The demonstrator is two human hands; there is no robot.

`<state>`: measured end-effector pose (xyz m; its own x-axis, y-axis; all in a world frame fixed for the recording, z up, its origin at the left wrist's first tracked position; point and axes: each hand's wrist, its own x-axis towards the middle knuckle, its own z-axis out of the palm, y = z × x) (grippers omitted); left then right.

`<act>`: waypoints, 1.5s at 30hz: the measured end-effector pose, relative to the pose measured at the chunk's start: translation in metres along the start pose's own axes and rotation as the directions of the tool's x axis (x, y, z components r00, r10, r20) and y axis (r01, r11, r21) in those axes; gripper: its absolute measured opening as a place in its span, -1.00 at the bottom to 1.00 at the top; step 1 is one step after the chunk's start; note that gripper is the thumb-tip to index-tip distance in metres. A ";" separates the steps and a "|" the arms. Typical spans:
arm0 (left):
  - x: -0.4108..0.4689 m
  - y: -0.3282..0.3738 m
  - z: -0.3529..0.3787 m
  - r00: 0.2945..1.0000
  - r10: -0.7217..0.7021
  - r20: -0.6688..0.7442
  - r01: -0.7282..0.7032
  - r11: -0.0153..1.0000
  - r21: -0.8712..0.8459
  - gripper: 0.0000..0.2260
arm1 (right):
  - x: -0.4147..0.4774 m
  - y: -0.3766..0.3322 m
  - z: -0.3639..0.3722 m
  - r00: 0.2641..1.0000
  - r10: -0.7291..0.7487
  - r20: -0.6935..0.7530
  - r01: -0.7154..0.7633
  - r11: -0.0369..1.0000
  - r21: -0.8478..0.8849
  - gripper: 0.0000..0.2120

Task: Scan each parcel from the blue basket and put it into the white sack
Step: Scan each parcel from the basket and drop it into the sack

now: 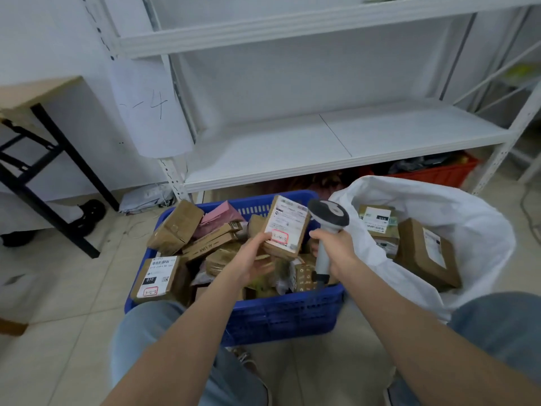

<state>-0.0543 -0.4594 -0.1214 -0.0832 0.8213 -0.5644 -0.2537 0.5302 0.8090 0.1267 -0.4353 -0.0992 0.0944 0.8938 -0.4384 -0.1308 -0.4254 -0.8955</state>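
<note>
The left hand (251,260) grips a small brown cardboard parcel (287,227) by its lower edge, thumb on the front and fingers curled behind. It holds the parcel raised and tilted above the blue basket (281,315), with the white shipping label and its red-framed sticker facing the person. Just to the right of that parcel, the right hand (335,247) is clenched round the pale handle of a barcode scanner (329,213). The scanner's dark grey head stands above the fist, close beside the parcel's upper right corner.

Below both hands the basket is heaped with more cardboard packages. A labelled box (158,276) marked 010 leans at the basket's corner to the left of the left hand, and a pink mailer (219,215) lies beyond that hand near the far rim.

To the right of the right hand the white sack (474,224) stands open on the tiled floor, touching the basket's side. Inside it lie several brown boxes (427,253) with labels.

Beyond the hands stands a white metal shelf unit (322,142) with an orange crate (433,174) beneath its lowest shelf. The person's knees in light jeans frame the basket.
</note>
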 end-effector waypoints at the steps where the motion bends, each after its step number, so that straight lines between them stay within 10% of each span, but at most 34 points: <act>1: -0.001 -0.005 0.001 0.999 -0.025 0.047 0.023 0.999 0.040 -0.60 | -0.001 0.006 -0.001 1.000 0.005 0.014 -0.005 1.000 0.006 -0.85; 45: 0.024 -0.035 0.026 0.999 0.008 0.043 -0.012 0.997 0.081 -0.59 | -0.076 0.017 -0.034 0.999 -0.014 -0.038 0.009 0.992 -0.123 -0.93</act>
<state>-0.0223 -0.4524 -0.1590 -0.0437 0.8340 -0.5500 -0.1736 0.5358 0.8263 0.1503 -0.5154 -0.0839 0.1338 0.8935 -0.4287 -0.0073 -0.4317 -0.9020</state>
